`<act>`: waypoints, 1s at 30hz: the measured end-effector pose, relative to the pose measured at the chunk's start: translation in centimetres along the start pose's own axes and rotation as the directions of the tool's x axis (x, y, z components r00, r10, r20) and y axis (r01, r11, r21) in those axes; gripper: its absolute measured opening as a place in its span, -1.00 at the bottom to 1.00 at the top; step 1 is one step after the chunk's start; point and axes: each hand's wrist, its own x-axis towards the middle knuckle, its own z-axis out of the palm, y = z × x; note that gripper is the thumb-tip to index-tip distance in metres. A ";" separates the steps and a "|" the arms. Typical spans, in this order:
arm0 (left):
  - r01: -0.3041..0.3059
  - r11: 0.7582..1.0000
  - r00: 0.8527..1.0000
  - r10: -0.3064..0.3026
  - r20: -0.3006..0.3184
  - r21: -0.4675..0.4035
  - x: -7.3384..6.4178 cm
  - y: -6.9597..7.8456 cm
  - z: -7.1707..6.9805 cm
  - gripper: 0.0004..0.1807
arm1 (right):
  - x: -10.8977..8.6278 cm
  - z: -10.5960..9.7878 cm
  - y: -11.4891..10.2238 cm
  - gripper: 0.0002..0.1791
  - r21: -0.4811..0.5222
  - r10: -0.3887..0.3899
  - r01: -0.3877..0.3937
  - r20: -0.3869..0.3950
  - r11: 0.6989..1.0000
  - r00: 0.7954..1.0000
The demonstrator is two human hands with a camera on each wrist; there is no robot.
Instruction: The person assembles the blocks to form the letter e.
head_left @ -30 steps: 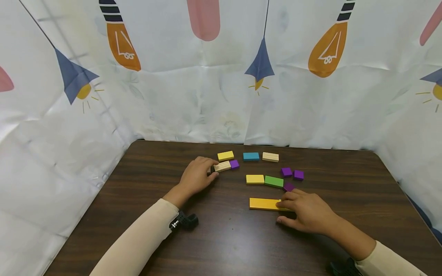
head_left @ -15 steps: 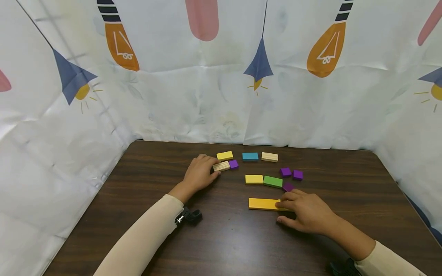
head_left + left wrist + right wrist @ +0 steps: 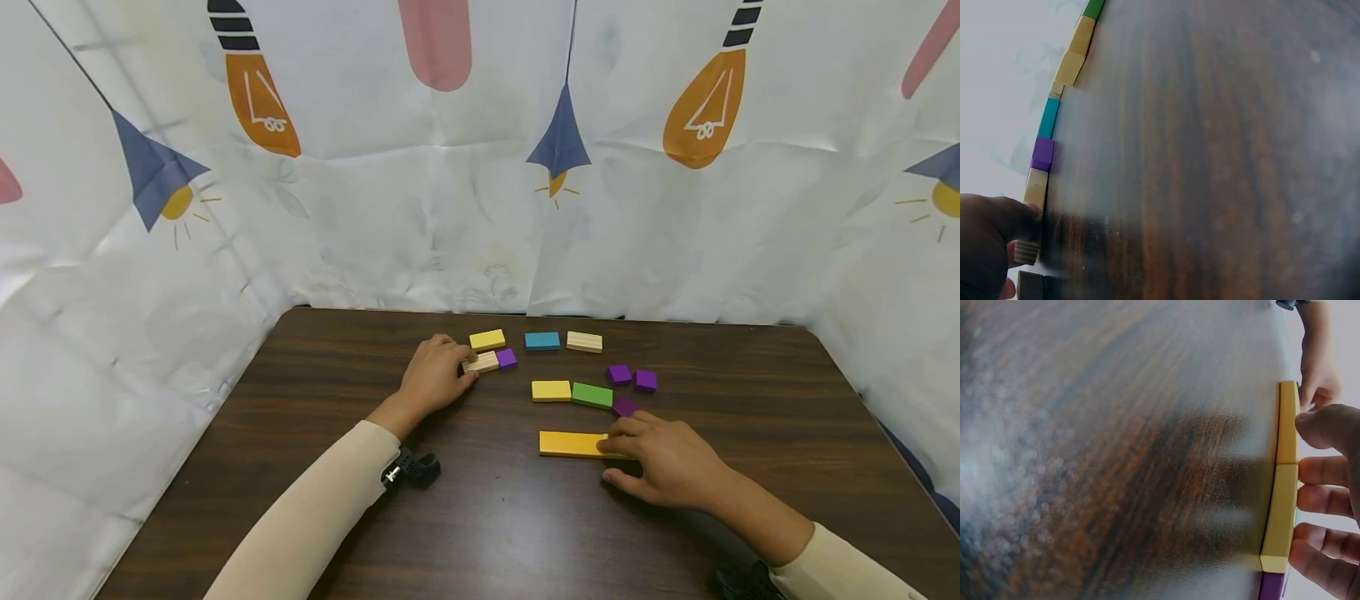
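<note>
My left hand (image 3: 431, 379) pinches a plain wooden block (image 3: 486, 362) between thumb and fingers at the table's far left-centre. In the left wrist view the thumb covers the middle of that block, and a black block (image 3: 1030, 286) sits just below it. A purple block (image 3: 507, 358) adjoins the wooden one's right end. My right hand (image 3: 671, 462) rests its fingertips on the right part of an orange-yellow bar of blocks. The right wrist view shows this bar as an orange block (image 3: 1287, 422) and a paler yellow block (image 3: 1279, 515) end to end, thumb at the orange one.
Behind lie a yellow block (image 3: 487, 340), a blue block (image 3: 542, 342) and another plain wooden block (image 3: 584, 342). Mid-table, a yellow block (image 3: 551, 392) meets a green block (image 3: 592, 396), with a purple block (image 3: 624, 407) at its right. Two more purple blocks lie nearby. A patterned curtain (image 3: 480, 233) borders the dark table (image 3: 465, 533).
My left hand has shifted slightly right and away from me, covering the black block that showed earlier beside the wooden one. The right hand stays in place.
</note>
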 end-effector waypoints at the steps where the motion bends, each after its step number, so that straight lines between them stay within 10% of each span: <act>1: 0.001 1.000 1.000 -0.001 -0.003 -0.002 0.0 0.0 0.0 -0.74 | 0.0 0.0 0.0 -0.66 -0.002 0.001 -0.001 0.001 1.000 1.000; 30: -0.123 0.990 0.988 0.115 -0.104 -0.070 -3.4 3.3 -0.1 -0.81 | 0.1 -0.2 -0.2 -0.67 0.006 0.010 -0.010 0.020 1.000 1.000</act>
